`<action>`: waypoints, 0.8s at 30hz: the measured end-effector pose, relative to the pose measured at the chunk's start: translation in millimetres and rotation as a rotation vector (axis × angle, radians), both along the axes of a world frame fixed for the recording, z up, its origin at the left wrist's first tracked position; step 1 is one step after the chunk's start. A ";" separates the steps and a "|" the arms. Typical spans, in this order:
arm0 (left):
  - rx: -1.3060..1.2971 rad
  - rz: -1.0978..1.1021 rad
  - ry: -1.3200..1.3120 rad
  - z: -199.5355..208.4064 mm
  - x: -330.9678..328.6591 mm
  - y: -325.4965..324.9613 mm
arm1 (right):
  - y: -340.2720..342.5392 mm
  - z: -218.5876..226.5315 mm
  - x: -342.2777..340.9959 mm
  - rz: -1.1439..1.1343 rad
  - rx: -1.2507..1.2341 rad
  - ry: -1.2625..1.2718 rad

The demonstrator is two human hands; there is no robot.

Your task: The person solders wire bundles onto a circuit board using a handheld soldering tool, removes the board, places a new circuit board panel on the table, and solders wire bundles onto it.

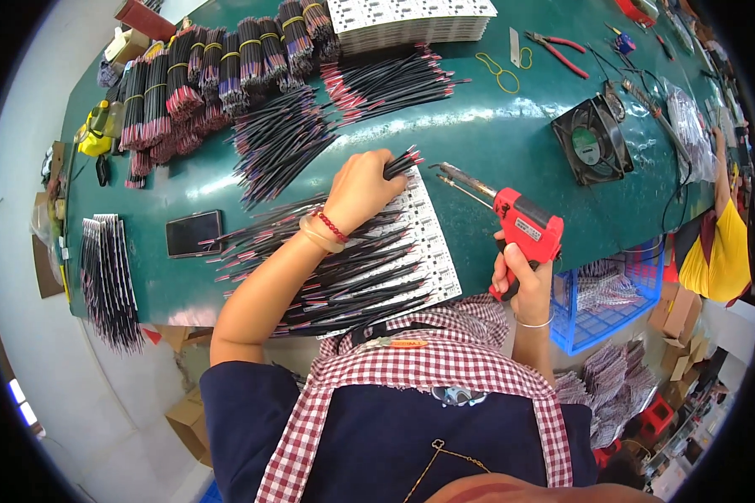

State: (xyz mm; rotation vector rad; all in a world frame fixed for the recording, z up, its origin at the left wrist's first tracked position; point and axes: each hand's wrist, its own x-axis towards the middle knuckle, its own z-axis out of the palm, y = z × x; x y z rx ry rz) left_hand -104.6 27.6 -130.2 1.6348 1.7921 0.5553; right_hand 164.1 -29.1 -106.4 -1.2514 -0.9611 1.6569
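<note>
My left hand [362, 186] is closed around a small bunch of black wires [398, 166], whose pinkish-red ends stick out to the right. It is over the upper corner of a printed white sheet [434, 256]. Rows of black wires [356, 281] with reddish tips lie across that sheet and past its left side. In my right hand [526, 270] is a red and black soldering gun [530, 225], gripped by its handle. Its thin metal tip points up and left, a short way right of the bunch and apart from it.
Behind are loose wires [281, 142], banded wire bundles [155, 105] and a stack of printed sheets [411, 32]. A phone [195, 233] lies left. A black fan [591, 141], red-handled pliers [559, 52] and a blue crate [575, 314] are right. Someone in yellow [717, 260] is far right.
</note>
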 end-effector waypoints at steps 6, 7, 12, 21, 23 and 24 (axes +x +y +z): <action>-0.052 0.002 0.004 4.7 -1.9 3.4 | 5.5 -1.2 3.3 0.006 -0.041 0.080; -0.060 0.025 -0.022 3.1 -3.2 2.9 | 6.7 -0.8 2.8 0.008 -0.047 0.106; -0.203 0.103 -0.270 26.6 1.0 3.9 | 12.8 4.4 3.2 -0.031 -0.083 0.210; 0.056 0.039 -0.136 22.0 16.7 -5.8 | 15.5 5.3 -9.1 -0.042 -0.072 0.216; 0.065 0.073 -0.186 42.6 28.8 -13.5 | 20.2 4.3 -10.3 -0.030 -0.075 0.261; 0.062 0.057 -0.187 52.8 34.3 -17.1 | 22.7 5.9 -13.4 -0.046 -0.074 0.260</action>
